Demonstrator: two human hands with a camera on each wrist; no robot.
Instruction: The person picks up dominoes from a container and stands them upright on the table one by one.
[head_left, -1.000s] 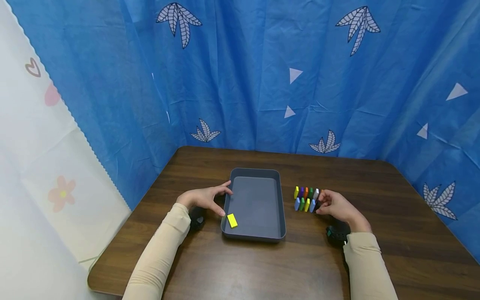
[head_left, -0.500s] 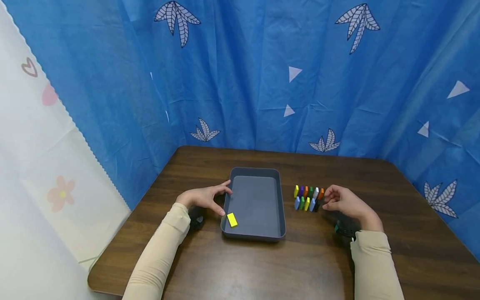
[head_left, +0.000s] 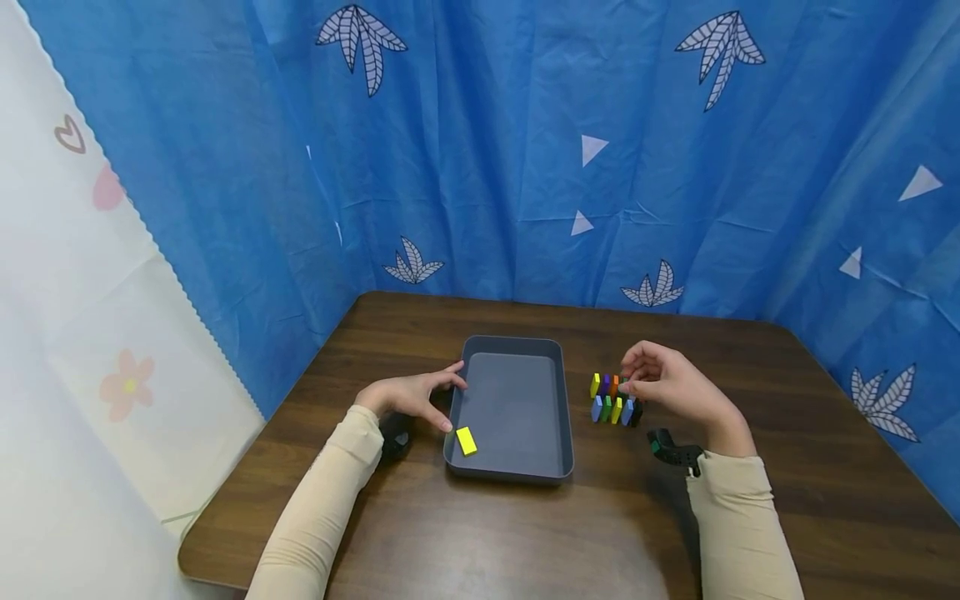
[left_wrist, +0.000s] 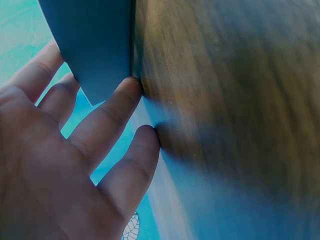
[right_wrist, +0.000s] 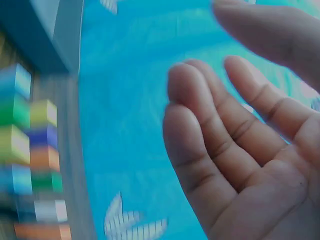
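Note:
A shallow dark grey tray [head_left: 517,408] lies on the table with a yellow block [head_left: 467,442] flat in its near left corner. My left hand [head_left: 408,396] is at the tray's left side, fingers spread; in the left wrist view its fingertips touch the tray's outer wall. Right of the tray, small coloured blocks stand on edge in two rows. My right hand [head_left: 678,387] hovers over their right end, fingers bent, thumb apart, holding nothing. It hides the back row's white block [right_wrist: 50,211] and orange end block [right_wrist: 42,231] from the head view.
The front row runs from a light blue block [head_left: 597,409] to a black one [head_left: 637,414]. The brown wooden table [head_left: 480,533] ends at a blue curtain [head_left: 480,167]. A white curtain [head_left: 97,333] hangs at the left.
My right hand first draws back rightward from the end of the rows, then rises and moves left over them. The left hand and tray stay put.

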